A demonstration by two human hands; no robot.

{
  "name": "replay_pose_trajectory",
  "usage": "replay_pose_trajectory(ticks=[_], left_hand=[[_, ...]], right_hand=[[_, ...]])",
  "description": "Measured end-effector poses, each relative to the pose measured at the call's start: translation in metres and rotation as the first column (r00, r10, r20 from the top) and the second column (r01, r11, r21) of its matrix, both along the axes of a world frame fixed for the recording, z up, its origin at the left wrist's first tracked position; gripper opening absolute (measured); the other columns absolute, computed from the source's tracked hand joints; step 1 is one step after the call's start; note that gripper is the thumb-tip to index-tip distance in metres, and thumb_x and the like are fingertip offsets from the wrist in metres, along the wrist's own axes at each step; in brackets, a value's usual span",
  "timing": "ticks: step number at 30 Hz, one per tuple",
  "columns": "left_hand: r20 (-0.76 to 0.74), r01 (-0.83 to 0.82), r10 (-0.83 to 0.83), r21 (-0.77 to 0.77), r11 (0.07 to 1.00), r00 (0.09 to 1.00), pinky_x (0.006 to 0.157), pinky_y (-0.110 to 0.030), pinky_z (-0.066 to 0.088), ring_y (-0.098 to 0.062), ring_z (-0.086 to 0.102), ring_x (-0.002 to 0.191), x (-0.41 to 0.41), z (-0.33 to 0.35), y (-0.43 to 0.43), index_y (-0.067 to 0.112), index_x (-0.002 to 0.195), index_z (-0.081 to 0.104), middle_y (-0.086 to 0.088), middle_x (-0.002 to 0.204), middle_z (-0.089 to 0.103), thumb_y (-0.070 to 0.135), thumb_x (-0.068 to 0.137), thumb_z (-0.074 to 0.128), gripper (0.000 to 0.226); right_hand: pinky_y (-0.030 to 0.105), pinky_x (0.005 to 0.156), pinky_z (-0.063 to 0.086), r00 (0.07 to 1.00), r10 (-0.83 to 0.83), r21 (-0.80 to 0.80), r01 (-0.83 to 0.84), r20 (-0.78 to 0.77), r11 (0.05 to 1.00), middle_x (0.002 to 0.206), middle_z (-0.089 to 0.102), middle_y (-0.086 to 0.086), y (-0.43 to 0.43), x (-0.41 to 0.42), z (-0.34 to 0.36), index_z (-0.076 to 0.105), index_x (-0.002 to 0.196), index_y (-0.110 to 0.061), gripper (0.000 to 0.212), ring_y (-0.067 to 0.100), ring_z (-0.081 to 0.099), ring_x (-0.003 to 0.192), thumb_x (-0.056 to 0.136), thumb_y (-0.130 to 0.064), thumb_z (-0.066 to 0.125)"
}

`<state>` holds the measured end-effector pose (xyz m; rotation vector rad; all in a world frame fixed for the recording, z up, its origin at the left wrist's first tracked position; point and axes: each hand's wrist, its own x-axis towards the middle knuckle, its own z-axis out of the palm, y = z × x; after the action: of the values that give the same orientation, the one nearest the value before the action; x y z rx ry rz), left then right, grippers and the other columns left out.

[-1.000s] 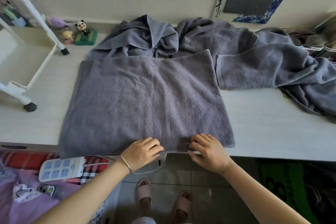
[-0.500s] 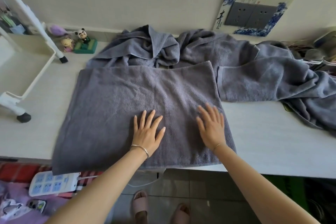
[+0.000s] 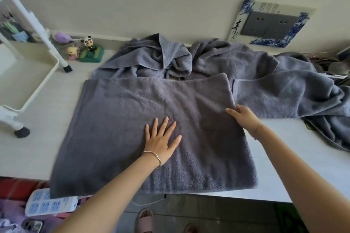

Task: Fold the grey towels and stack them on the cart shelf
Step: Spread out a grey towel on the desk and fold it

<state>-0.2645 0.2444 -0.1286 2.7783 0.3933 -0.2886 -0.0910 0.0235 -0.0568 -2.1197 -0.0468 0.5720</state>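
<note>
Head view: the left hand (image 3: 162,139) lies flat on the middle of the folded towel (image 3: 123,128), fingers spread wide, pressing it down. The right hand (image 3: 243,118) holds that towel's right edge, thumb on top, the other fingers tucked out of sight. The towel lies on the white worktop (image 3: 303,161), its near edge overhanging. Behind it, more grey towels (image 3: 269,85) lie crumpled against the wall (image 3: 151,5). The white cart shelf (image 3: 28,85) stands at the left.

Grey towel (image 3: 132,128); white cart (image 3: 28,89); blue-and-white patterned socket frame (image 3: 301,24); black-and-white panda figure (image 3: 88,42).
</note>
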Motion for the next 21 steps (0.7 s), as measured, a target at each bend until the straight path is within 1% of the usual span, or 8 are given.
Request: replay_pose_trajectory(ticks=[2, 6, 9, 13, 15, 16, 19, 21], left_hand=[[0.013, -0.02, 0.021, -0.105, 0.994, 1.0, 0.115, -0.045, -0.014, -0.017, -0.015, 0.144, 0.0, 0.008, 0.005, 0.041, 0.148, 0.005, 0.014, 0.158, -0.005, 0.074, 0.066, -0.013, 0.09], [0.13, -0.09, 0.138, -0.317, 0.944, 0.982, 0.118, -0.035, -0.001, -0.014, 0.004, 0.145, -0.014, 0.025, 0.029, 0.032, 0.148, 0.017, 0.01, 0.156, 0.019, 0.072, 0.072, 0.0, 0.088], [0.171, -0.176, 0.272, -0.433, 0.884, 0.947, 0.119, -0.033, 0.006, -0.015, 0.01, 0.145, -0.036, 0.031, 0.062, 0.026, 0.148, 0.023, 0.008, 0.153, 0.025, 0.061, 0.091, 0.021, 0.067], [0.217, -0.301, 0.482, -0.552, 0.778, 0.849, 0.115, -0.025, 0.012, -0.016, 0.019, 0.143, -0.076, 0.035, 0.128, 0.019, 0.145, 0.032, 0.003, 0.15, 0.033, 0.034, 0.1, 0.033, 0.047], [0.193, -0.339, 0.583, -0.656, 0.675, 0.789, 0.114, -0.024, 0.016, -0.012, 0.026, 0.14, -0.097, 0.038, 0.157, 0.017, 0.143, 0.036, 0.001, 0.147, 0.037, 0.035, 0.099, 0.028, 0.048], [0.167, -0.363, 0.64, -0.705, 0.609, 0.75, 0.113, -0.023, 0.017, -0.009, 0.029, 0.137, -0.108, 0.038, 0.171, 0.017, 0.142, 0.038, 0.001, 0.146, 0.04, 0.037, 0.099, 0.024, 0.049], [0.065, -0.401, 0.773, -0.826, 0.396, 0.631, 0.114, -0.03, 0.022, -0.01, 0.04, 0.13, -0.134, 0.039, 0.201, 0.029, 0.132, 0.048, 0.006, 0.133, 0.053, 0.048, 0.097, 0.015, 0.052], [-0.036, -0.35, 0.825, -0.916, 0.198, 0.563, 0.107, -0.034, 0.033, -0.015, 0.05, 0.12, -0.14, 0.043, 0.21, 0.028, 0.123, 0.051, 0.005, 0.122, 0.058, 0.05, 0.096, 0.011, 0.052]], right_hand=[[0.016, 0.072, 0.054, 0.995, 0.08, 0.199, -0.065, -0.065, 0.978, 0.112, 0.066, 0.013, 0.007, -0.004, 0.026, 0.059, 0.115, -0.005, 0.022, 0.009, 0.066, 0.079, 0.095, -0.009, 0.051], [0.022, 0.077, 0.057, 0.948, 0.265, 0.441, -0.165, -0.176, 0.882, 0.107, 0.069, 0.003, 0.044, -0.017, 0.078, 0.059, 0.118, -0.016, 0.026, 0.01, 0.068, 0.09, 0.097, -0.008, 0.045], [0.035, 0.095, 0.048, 0.924, 0.354, 0.509, -0.235, -0.147, 0.828, 0.113, 0.067, 0.006, 0.087, -0.036, 0.111, 0.061, 0.113, -0.023, 0.027, 0.021, 0.061, 0.104, 0.096, -0.009, 0.046], [0.041, 0.095, 0.036, 0.891, 0.444, 0.607, -0.302, -0.095, 0.735, 0.111, 0.06, 0.017, 0.17, -0.066, 0.13, 0.066, 0.107, -0.025, 0.023, 0.027, 0.048, 0.11, 0.09, -0.016, 0.056], [0.044, 0.098, 0.029, 0.871, 0.487, 0.625, -0.343, -0.067, 0.701, 0.12, 0.053, 0.031, 0.218, -0.083, 0.127, 0.068, 0.106, -0.031, 0.025, 0.027, 0.039, 0.118, 0.087, -0.021, 0.056], [0.042, 0.094, 0.032, 0.857, 0.512, 0.625, -0.37, -0.056, 0.688, 0.117, 0.052, 0.033, 0.243, -0.089, 0.12, 0.066, 0.11, -0.031, 0.027, 0.026, 0.041, 0.113, 0.088, -0.022, 0.055], [0.022, 0.07, 0.048, 0.819, 0.571, 0.568, -0.449, -0.047, 0.69, 0.101, 0.058, 0.013, 0.311, -0.118, 0.092, 0.048, 0.134, -0.022, 0.037, 0.018, 0.055, 0.088, 0.097, -0.015, 0.045], [0.026, 0.066, 0.055, 0.817, 0.572, 0.475, -0.474, -0.079, 0.742, 0.096, 0.056, 0.004, 0.348, -0.141, 0.066, 0.04, 0.137, -0.02, 0.04, 0.014, 0.057, 0.083, 0.099, -0.01, 0.041]])
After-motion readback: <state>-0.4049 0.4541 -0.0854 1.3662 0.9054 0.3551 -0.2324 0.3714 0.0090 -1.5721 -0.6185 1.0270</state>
